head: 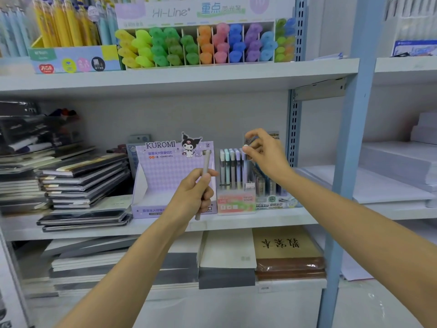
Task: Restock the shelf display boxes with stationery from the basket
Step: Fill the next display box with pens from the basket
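middle shelf (248, 221) carries the display boxes. purple kuromi box (165, 178) shows no stock where i can see in. it's thin card and will likely slide or tip if pushed, so drop stock in, don't shove. fruit soda box (236, 202) sits just right of it, packed with upright slim pens. one more box (272, 200) is beside that, partly hidden by the arm. basket not in view.

left hand (194, 192) is in front of the kuromi box, fingers curled tight round a slim grey stick (205, 166). pen or lead tube, can't tell. it's held near upright by its lower half. right hand (264, 157) is above the right-hand boxes, fingers pinched on a small dark piece (249, 142) with a white tip. too blurred to name.

handling guess: both items light, rigid plastic, smooth so a bit slippery. take mid-barrel, a pinch is enough, and lower end-first into a slot. main risk is toppling the packed row, not breakage.
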Motion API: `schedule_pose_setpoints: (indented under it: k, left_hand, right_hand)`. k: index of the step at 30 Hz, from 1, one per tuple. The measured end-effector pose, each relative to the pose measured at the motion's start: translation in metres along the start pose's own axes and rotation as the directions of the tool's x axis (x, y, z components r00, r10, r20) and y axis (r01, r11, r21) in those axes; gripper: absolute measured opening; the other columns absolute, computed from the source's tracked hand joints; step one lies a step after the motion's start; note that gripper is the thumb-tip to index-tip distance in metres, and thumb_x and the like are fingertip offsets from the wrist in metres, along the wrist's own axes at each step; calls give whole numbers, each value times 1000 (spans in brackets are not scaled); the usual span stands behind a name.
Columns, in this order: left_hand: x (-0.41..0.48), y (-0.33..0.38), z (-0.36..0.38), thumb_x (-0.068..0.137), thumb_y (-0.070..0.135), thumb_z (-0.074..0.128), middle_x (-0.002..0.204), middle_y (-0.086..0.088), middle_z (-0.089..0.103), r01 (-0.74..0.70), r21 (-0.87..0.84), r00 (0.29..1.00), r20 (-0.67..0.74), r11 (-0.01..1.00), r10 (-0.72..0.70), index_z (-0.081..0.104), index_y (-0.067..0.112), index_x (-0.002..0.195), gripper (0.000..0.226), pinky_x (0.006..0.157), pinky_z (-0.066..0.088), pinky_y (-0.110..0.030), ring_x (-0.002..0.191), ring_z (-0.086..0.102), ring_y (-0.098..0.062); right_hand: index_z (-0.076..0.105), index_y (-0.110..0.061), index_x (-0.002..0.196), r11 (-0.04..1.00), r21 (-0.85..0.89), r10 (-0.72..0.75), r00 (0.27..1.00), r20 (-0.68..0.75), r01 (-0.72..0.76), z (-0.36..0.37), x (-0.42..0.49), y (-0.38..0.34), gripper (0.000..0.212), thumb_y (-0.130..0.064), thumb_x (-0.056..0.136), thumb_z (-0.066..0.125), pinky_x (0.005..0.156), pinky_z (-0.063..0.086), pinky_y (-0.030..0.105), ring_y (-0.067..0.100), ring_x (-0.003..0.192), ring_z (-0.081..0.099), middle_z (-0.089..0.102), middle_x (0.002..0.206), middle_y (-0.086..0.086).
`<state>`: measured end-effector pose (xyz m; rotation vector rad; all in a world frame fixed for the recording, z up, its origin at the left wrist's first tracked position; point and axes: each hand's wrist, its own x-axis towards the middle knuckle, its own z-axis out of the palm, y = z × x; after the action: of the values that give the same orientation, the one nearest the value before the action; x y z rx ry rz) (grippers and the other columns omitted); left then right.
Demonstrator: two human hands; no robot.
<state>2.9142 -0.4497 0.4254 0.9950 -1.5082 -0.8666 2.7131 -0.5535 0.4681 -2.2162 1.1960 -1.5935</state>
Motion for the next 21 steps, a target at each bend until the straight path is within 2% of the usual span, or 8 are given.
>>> schedule_pose_setpoints:
  k: [2,5,10,13,14,16,19,21]
  left_hand:
    - [1,-1,1,104,28,41,61,6,40,38,-8,999,-21,999,-38,55,16,112,20,46,31,-19,51,31,-10]
    - [1,-2,1,103,27,44,64,4,45,71,-7,996,-43,997,-72,53,14,109,17,45,33,-17,50,35,-9]
    - [-1,-1,3,103,25,45,64,5,50,44,16,999,-18,999,-44,57,14,102,16,45,37,-16,51,41,-8]
    - [-3,1,4,102,23,46,65,4,50,30,42,1000,-3,999,-30,57,8,104,19,47,35,-18,51,41,-8]
    - [-3,2,4,102,23,47,64,4,50,24,54,1000,3,998,-24,56,5,106,21,47,34,-19,51,41,-9]
    - [-3,3,6,101,22,49,64,3,49,11,60,1000,22,998,-12,56,1,107,22,47,34,-18,51,40,-9]
    - [-3,4,8,100,21,51,65,2,51,-16,69,999,51,997,12,62,5,104,19,45,36,-16,51,43,-9]
    - [-3,4,7,98,22,56,66,2,56,-34,78,999,25,996,32,65,10,102,16,51,42,-17,55,50,-9]
  right_hand:
    - [60,-15,100,999,-38,-33,999,-20,32,2,0,2,10,-19,92,64,78,56,38,17,78,61,64,87,2]
    - [63,-17,92,984,-169,-66,997,-29,61,6,-3,7,8,-24,90,67,78,53,37,12,80,57,60,95,0]
    - [68,-16,96,966,-256,56,998,42,-44,4,-2,10,16,-31,91,65,81,50,35,14,85,53,59,104,6]
    - [66,-16,109,997,-73,14,1000,16,-13,-2,-5,-7,24,-32,92,63,76,45,22,3,77,51,57,101,-1]
    - [64,-17,112,998,59,11,999,48,-14,-3,-7,-16,26,-33,93,62,70,44,18,-1,72,52,58,98,-3]
    - [62,-20,116,949,303,22,974,224,-91,-5,-14,-33,30,-38,92,61,54,43,16,2,58,53,63,86,-1]
    - [67,-16,107,922,360,-41,886,462,-145,-4,-22,-45,27,-36,89,65,47,40,18,9,52,48,62,68,0]
    - [69,-6,100,907,393,-56,879,473,-154,-3,-24,-44,20,-24,92,65,50,42,19,12,55,49,61,68,3]
